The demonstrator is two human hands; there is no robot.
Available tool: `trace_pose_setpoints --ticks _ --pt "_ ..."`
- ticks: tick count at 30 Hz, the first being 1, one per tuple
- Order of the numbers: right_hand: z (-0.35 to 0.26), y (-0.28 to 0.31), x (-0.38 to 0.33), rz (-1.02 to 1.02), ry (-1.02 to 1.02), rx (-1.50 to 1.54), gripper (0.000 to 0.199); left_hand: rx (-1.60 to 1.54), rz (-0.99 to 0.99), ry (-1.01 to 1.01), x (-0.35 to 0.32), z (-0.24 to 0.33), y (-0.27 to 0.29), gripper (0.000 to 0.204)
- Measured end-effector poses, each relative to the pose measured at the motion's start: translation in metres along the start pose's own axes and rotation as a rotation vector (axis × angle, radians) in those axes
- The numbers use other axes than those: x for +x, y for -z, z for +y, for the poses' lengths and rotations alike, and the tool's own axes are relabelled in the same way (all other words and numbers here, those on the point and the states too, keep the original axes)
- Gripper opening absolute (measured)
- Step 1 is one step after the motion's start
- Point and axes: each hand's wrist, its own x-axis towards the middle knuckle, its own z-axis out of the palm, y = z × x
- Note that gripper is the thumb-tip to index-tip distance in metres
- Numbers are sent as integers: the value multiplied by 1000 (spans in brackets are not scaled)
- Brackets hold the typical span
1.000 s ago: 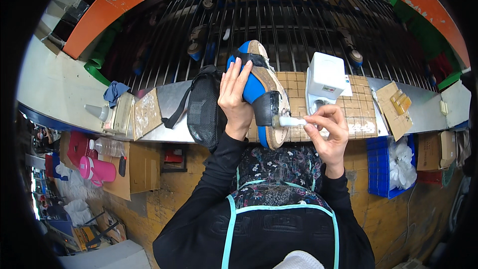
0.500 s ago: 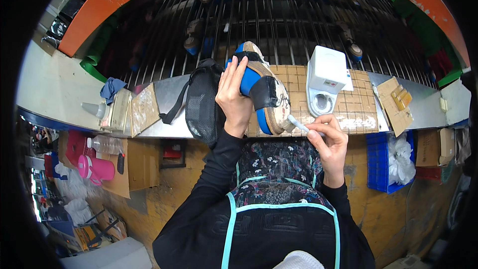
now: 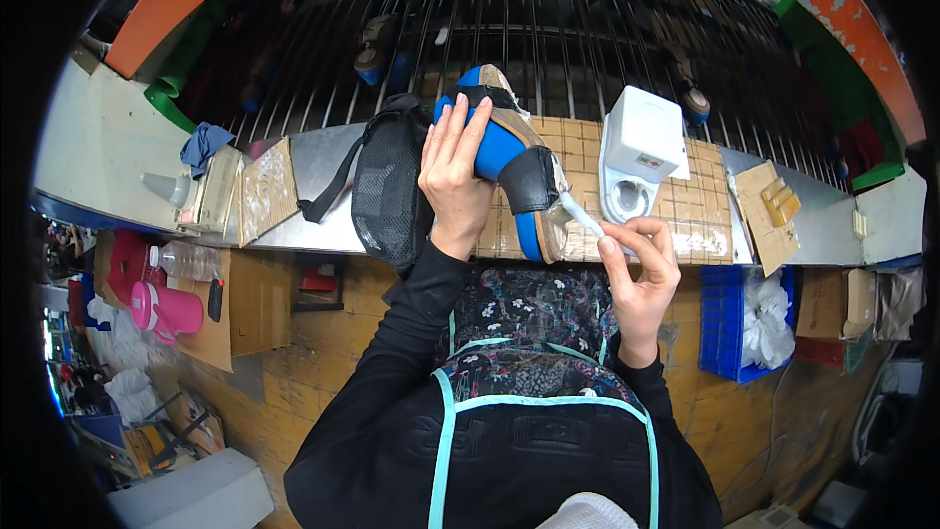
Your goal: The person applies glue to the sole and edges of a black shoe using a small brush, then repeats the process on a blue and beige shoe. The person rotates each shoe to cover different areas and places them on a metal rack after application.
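My left hand (image 3: pixel 456 171) is wrapped over a sandal (image 3: pixel 530 179) on a blue shoe last (image 3: pixel 499 150). The sandal has black straps and a tan sole, and its bottom is turned toward the right. Between the thumb and fingers of my right hand (image 3: pixel 641 269) is a slim pale brush-like stick (image 3: pixel 584 216). Its tip meets the sole's edge near the lower end; whether it is touching I cannot tell for sure. Just beyond my right hand stands a white plastic dispenser (image 3: pixel 643 132) with a round cup (image 3: pixel 629 199) at its front.
A black mesh bag (image 3: pixel 392 191) lies left of my left hand. Cardboard (image 3: pixel 700 206) covers the bench under the dispenser. Behind runs a rack of metal rollers (image 3: pixel 323 88) bearing more shoes. Flat cardboard (image 3: pixel 767 211) lies at right; a blue crate (image 3: pixel 720 323) is below.
My right hand and the stick have moved slightly up the sole's edge. The sandal has turned a little, showing less of its bottom. The whole view has shifted slightly.
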Motion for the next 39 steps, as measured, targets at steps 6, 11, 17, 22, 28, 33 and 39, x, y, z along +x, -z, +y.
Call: trace_pose_setpoints --ticks 6,11,17,22,28,33,39 --pt "4 -5 0 80 143 -112 18 -17 13 -2 0 -2 -1 65" --pt "10 -3 4 -7 114 71 18 -45 -59 24 1 -1 -1 65" --pt "13 1 12 -9 185 105 19 -157 -160 96 0 9 -1 64" --pt "13 5 23 -20 252 96 19 -248 -254 159 3 20 2 55" --pt "10 15 47 -94 323 51 19 -325 -466 232 7 29 12 54" --pt "9 19 61 -150 355 77 18 -375 -627 260 10 31 16 56" --pt "13 22 71 -193 378 67 18 -436 -930 317 9 28 17 59"
